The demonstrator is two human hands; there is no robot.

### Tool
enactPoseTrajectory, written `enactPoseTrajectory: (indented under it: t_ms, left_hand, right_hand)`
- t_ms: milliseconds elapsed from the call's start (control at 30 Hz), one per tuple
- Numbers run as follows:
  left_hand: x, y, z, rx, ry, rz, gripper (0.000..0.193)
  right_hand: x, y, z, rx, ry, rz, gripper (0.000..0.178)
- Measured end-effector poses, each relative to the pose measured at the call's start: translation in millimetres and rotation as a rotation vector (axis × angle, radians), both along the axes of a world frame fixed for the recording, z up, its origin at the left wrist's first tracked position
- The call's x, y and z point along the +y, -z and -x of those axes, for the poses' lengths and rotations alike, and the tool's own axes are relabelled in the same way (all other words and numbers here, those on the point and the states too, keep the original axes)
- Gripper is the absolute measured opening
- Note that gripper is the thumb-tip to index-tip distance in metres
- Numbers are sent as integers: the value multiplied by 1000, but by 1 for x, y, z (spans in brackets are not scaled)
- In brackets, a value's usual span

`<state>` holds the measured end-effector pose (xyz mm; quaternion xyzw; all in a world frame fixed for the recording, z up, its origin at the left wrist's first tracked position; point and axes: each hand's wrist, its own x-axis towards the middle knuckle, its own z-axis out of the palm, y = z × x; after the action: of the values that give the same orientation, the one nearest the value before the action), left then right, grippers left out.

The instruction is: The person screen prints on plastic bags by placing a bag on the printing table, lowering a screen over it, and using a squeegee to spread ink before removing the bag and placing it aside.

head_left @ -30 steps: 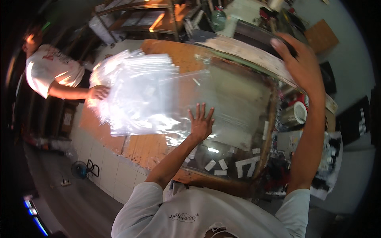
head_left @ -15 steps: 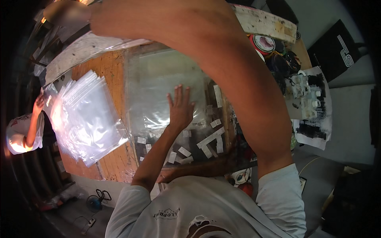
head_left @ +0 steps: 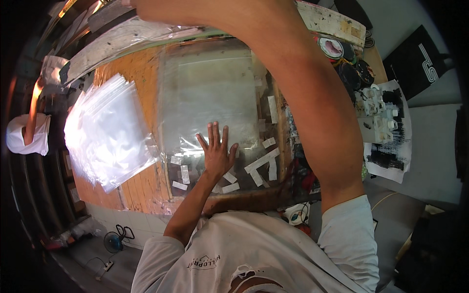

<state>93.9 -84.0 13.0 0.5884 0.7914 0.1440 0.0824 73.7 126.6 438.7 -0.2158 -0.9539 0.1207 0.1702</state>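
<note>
The left hand (head_left: pixel 216 155) lies open on a clear bag (head_left: pixel 210 93), piled bags (head_left: pixel 110 132) leftward; whether the right hand (head_left: pixel 142 7) (mostly cropped) grips, I can't tell.

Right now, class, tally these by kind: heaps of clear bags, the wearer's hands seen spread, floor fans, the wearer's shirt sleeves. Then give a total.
Bag heap: 1
Spread left hand: 1
Floor fan: 1
Left sleeve, right sleeve: 2
Total: 5

From far away, I see through one wide camera on the person's head. It looks down at the desk (head_left: pixel 146 90) from nearby; the shirt (head_left: pixel 259 244) fills the bottom, the right arm (head_left: pixel 312 93) looks huge up close, and edges bend
</note>
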Motion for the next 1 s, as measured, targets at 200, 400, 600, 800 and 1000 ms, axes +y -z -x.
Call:
enactPoseTrajectory:
  t_ms: [200,400,600,800,1000]
  left_hand:
    - [1,4,0,42,-1,5,71]
    - [0,8,-2,57,1,26,72]
    - [1,5,0,23,3,77,74]
    - [-31,-68,4,-499,-96,-419,66]
    - [-112,-110,-4,-2017,-715,-735,45]
  right_hand:
    - [2,5,-18,15,-97,134,36]
    - [-5,22,-13,91,-23,70,41]
    - [0,30,-3,44,62,-5,48]
    - [-58,118,-35,262,67,-267,50]
    - [-119,241,-76,80,75,83,57]
